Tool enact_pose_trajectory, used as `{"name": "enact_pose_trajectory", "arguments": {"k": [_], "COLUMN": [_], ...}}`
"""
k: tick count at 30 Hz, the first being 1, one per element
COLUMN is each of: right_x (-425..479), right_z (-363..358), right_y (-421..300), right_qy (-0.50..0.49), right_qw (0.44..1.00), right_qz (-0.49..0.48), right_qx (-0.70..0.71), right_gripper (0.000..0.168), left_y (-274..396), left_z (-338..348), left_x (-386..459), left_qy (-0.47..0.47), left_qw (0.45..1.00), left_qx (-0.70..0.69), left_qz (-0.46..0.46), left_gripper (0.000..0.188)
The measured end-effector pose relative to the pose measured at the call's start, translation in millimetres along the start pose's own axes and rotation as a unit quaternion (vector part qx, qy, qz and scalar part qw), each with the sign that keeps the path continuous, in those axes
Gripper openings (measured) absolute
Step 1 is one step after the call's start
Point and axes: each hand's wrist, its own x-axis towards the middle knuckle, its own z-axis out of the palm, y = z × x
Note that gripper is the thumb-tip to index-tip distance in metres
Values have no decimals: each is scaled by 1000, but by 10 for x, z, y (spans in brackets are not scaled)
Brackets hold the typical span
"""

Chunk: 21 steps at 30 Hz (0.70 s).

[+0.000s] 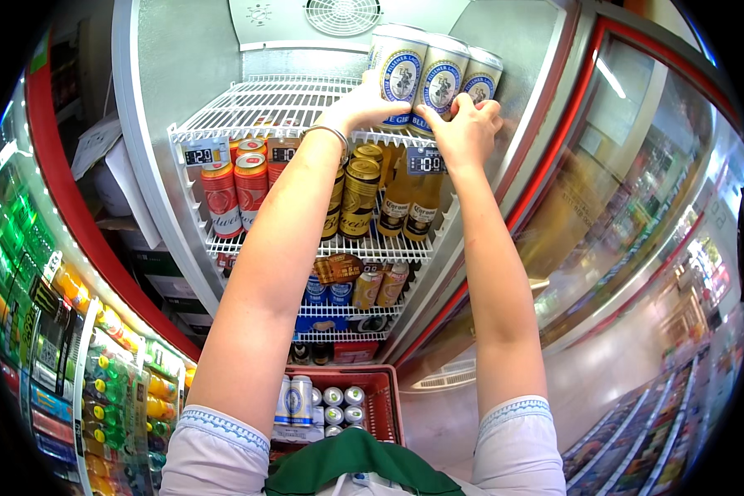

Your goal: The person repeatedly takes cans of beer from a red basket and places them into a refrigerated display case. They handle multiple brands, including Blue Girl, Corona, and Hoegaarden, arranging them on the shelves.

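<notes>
At the right of the top wire shelf (273, 102) in an upright fridge stand several white-and-blue beer cans (403, 46) in a close group, slightly tilted in view. My left hand (359, 106) reaches around the left side of the front can, its thumb across the lower part. Low on the middle beer can (444, 68) and the right beer can (485, 69), my right hand (470, 133) grips with thumb and bent fingers. Some of its fingertips are hidden. A price tag (423, 162) hangs from the shelf edge beneath that hand.
Lower shelves hold red beer cans (220, 201), gold beer cans (361, 198) and Corona bottles (420, 214). Below stands a red plastic crate (387, 384) with more beer cans (333, 397). The open glass door (601, 155) is at right; a drinks cooler (105, 384) is at left.
</notes>
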Motion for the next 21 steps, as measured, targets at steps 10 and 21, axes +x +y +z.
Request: {"name": "enact_pose_trajectory", "arguments": {"k": [10,21], "right_x": [90,179], "right_z": [72,165], "right_y": [26,41], "right_qy": [-10,-28], "right_qw": [1000,999], "right_qz": [7,10], "right_qx": [-26,-46], "right_gripper": [55,60], "left_y": [-109,-317], "left_z": [45,84], "left_x": [87,268], "left_qy": [-13,-20], "left_qw": [999,998], "left_qx": [-28,-43], "left_qz": [-22,-32], "left_gripper": [75,71]}}
